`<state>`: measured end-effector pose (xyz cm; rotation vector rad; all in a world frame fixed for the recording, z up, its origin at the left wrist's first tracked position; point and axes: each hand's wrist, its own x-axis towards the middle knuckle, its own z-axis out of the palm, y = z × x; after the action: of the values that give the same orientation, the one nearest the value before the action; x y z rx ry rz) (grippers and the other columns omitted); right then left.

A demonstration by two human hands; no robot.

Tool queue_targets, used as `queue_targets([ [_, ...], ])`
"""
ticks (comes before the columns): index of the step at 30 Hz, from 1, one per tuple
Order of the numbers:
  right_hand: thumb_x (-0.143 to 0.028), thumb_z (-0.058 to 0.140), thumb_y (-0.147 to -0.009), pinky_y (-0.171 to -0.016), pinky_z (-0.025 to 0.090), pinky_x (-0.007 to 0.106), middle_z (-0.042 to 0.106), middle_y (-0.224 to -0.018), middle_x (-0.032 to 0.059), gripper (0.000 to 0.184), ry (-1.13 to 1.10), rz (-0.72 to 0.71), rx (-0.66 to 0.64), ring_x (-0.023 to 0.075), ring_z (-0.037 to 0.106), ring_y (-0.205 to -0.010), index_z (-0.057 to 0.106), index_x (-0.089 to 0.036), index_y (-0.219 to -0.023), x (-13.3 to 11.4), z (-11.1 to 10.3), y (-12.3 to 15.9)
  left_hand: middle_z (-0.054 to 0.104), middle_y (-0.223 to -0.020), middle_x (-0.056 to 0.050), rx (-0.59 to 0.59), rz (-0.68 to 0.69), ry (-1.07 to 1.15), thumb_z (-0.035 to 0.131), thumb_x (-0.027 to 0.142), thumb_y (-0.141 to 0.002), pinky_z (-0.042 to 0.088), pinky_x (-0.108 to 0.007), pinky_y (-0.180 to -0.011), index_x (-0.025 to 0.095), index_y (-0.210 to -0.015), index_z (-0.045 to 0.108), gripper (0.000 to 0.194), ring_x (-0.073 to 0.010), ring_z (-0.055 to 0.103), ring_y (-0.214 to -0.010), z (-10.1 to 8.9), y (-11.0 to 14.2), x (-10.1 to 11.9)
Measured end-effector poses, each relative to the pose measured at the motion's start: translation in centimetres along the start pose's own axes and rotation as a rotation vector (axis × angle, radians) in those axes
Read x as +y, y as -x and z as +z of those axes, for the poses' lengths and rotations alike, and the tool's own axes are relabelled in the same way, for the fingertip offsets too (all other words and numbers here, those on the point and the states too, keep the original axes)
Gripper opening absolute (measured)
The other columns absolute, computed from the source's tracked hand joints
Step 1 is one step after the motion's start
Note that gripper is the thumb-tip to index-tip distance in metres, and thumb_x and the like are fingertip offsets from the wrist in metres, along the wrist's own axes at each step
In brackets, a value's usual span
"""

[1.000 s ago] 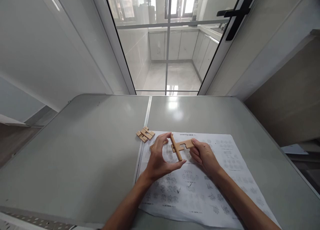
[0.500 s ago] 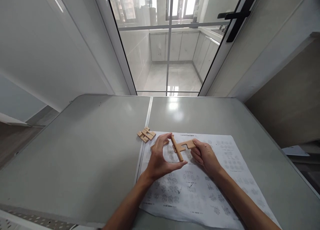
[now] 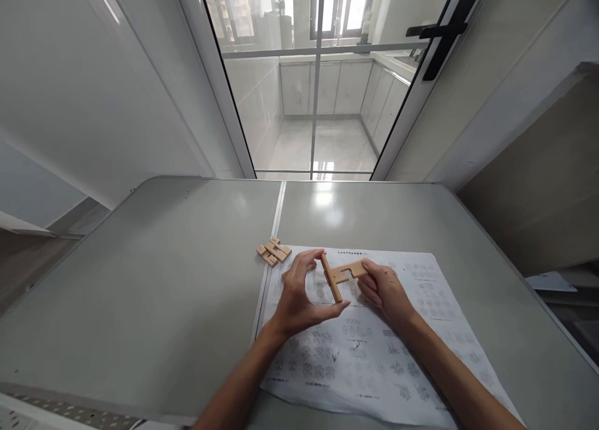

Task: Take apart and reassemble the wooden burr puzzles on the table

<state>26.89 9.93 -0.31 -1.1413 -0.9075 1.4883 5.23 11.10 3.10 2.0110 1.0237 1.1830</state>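
Observation:
Between the thumb and fingertips of my left hand point(image 3: 294, 296) a narrow wooden puzzle piece point(image 3: 331, 280) is gripped by its two ends, tilted over the paper. My right hand point(image 3: 384, 288) pinches the right end of a notched wooden puzzle piece point(image 3: 356, 269). The left end of that notched piece meets the middle of the narrow one; whether they interlock I cannot tell. Partly behind my left fingers, another wooden piece point(image 3: 312, 266) lies on the sheet.
Beneath my hands is a large printed sheet point(image 3: 421, 317) with small diagrams. Several loose wooden pieces point(image 3: 274, 252) lie at its upper left corner, by the seam of the grey table point(image 3: 187, 280). A glass door point(image 3: 299, 105) stands beyond the far edge.
Both hands keep their grips. The two held pieces have shifted very slightly, and the notched one sits a little differently against the narrow one.

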Motion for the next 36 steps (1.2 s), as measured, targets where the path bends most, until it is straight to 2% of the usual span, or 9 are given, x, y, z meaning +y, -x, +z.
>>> queue_targets([
  [6,-0.058,0.057,-0.102,-0.040,0.013,0.027,0.030,-0.036,-0.0085,0.061,0.006,-0.011,-0.015,0.0072,0.015,-0.036,0.037,-0.026,-0.053,0.16,-0.30,-0.07,0.062,-0.139,-0.014,-0.012,0.038,0.019,0.094,0.034,-0.070,0.060,-0.050,-0.107,0.024,-0.146,0.049,0.089,-0.0325,0.063,-0.129,-0.21,-0.18,-0.09],
  [15,-0.056,0.055,-0.104,-0.041,0.013,0.028,0.030,-0.036,-0.0081,0.062,0.023,-0.015,-0.016,0.0076,0.015,-0.037,0.036,-0.026,-0.053,0.32,-0.33,-0.03,0.063,-0.138,-0.012,0.006,0.001,0.015,0.099,0.038,-0.066,0.062,-0.050,-0.104,0.026,-0.144,0.051,0.093,-0.0319,0.065,-0.125,-0.07,0.03,-0.10],
  [24,-0.056,0.055,-0.103,-0.041,0.014,0.027,0.030,-0.036,-0.0086,0.062,0.000,-0.012,-0.013,0.0079,0.014,-0.037,0.036,-0.026,-0.053,0.11,-0.56,-0.10,0.063,-0.139,-0.012,-0.010,0.018,0.021,0.096,0.033,-0.068,0.062,-0.049,-0.103,0.027,-0.146,0.049,0.091,-0.0307,0.066,-0.125,-0.35,-0.13,0.04],
  [28,-0.057,0.056,-0.103,-0.040,0.014,0.027,0.030,-0.035,-0.0083,0.063,0.000,-0.016,-0.018,0.0077,0.015,-0.036,0.035,-0.026,-0.052,0.07,-0.42,-0.12,0.064,-0.138,-0.011,0.001,-0.005,0.002,0.097,0.036,-0.068,0.063,-0.049,-0.101,0.026,-0.145,0.050,0.091,-0.0309,0.067,-0.122,-0.35,-0.07,0.12],
  [32,-0.058,0.058,-0.102,-0.040,0.013,0.027,0.028,-0.036,-0.0089,0.064,-0.021,-0.006,-0.012,0.0073,0.013,-0.036,0.035,-0.026,-0.052,0.16,-0.20,-0.08,0.065,-0.137,-0.012,0.026,-0.015,-0.015,0.097,0.039,-0.068,0.062,-0.049,-0.101,0.025,-0.142,0.051,0.089,-0.0317,0.066,-0.124,-0.20,-0.06,0.21],
  [36,-0.052,0.059,-0.102,-0.040,0.011,0.028,0.027,-0.036,-0.0092,0.060,-0.083,-0.019,0.049,0.0086,0.012,-0.037,0.035,-0.026,-0.053,-0.24,-0.76,-0.33,0.064,-0.138,-0.012,0.012,-0.004,0.007,0.093,0.033,-0.070,0.061,-0.049,-0.102,0.026,-0.144,0.051,0.085,-0.0317,0.065,-0.126,-0.46,-0.09,0.05],
])
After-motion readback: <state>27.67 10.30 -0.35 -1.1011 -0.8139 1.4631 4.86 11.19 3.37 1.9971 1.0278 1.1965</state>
